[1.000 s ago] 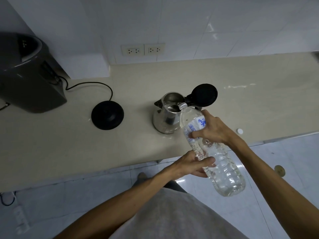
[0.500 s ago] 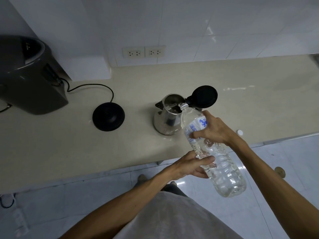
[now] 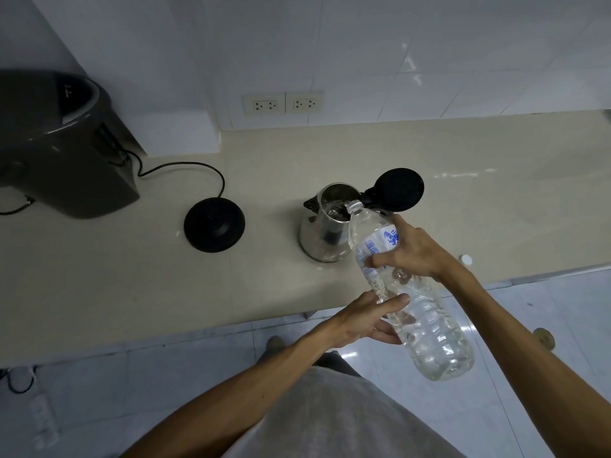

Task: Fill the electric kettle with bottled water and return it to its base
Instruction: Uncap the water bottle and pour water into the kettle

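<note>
A steel electric kettle [image 3: 322,234] stands on the beige counter [image 3: 132,276] with its black lid [image 3: 400,188] flipped open to the right. A large clear water bottle [image 3: 426,322] is tilted, its uncapped mouth over the kettle's opening, and water runs into the kettle. My right hand [image 3: 413,251] grips the bottle's upper part at the label. My left hand [image 3: 367,320] holds the bottle's middle from below and the left. The round black kettle base [image 3: 214,224] lies on the counter to the kettle's left, apart from it.
A dark grey appliance [image 3: 62,143] stands at the counter's far left, a black cord [image 3: 185,170] running to the base. The white bottle cap [image 3: 466,258] lies near the counter's front edge on the right. Two wall sockets [image 3: 284,103] sit above the counter. Tiled floor lies below.
The bottle's mouth has come further over the kettle's rim, and water now visibly flows into it. Both hands keep their hold.
</note>
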### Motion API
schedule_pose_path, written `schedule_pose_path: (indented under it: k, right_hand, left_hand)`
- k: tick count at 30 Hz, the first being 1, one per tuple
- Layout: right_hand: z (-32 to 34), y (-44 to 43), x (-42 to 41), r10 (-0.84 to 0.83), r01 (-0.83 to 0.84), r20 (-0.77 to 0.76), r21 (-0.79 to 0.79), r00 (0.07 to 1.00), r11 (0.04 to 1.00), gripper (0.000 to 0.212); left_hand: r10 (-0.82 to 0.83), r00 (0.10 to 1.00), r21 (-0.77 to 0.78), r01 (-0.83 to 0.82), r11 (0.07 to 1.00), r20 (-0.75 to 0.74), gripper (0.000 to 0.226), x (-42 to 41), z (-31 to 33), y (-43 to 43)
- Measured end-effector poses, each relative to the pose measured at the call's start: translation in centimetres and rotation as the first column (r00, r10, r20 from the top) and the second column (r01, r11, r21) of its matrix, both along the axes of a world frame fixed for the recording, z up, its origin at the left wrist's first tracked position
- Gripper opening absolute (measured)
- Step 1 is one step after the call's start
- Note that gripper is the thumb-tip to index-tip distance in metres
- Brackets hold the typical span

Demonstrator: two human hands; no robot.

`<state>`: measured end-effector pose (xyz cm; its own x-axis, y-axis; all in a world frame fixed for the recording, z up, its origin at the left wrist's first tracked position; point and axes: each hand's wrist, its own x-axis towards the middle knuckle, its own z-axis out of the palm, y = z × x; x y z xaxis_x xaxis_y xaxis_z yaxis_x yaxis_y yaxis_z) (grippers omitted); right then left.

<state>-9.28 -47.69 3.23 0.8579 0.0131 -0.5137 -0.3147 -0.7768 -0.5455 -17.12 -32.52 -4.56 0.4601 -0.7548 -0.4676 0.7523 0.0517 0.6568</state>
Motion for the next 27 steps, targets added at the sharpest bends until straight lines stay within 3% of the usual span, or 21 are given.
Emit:
schedule_pose_path:
  k: [7, 27]
  right_hand:
    - [0.01, 0.04, 0.23, 0.011, -0.011, -0.009, -0.010, 1.000, 1.000, 0.095]
    - [0.31, -0.31, 0.20, 0.007, -0.008, -0.030, -0.056, 1.000, 0.998, 0.084]
  left_hand:
    - [-0.009, 1.000, 0.007, 0.009, 1.000, -0.014, 0.059, 0.11, -0.21, -0.14]
    - [0.015, 0.996, -0.037, -0.018, 0.999, -0.084, 0.043, 0.02, 0.48, -0.64]
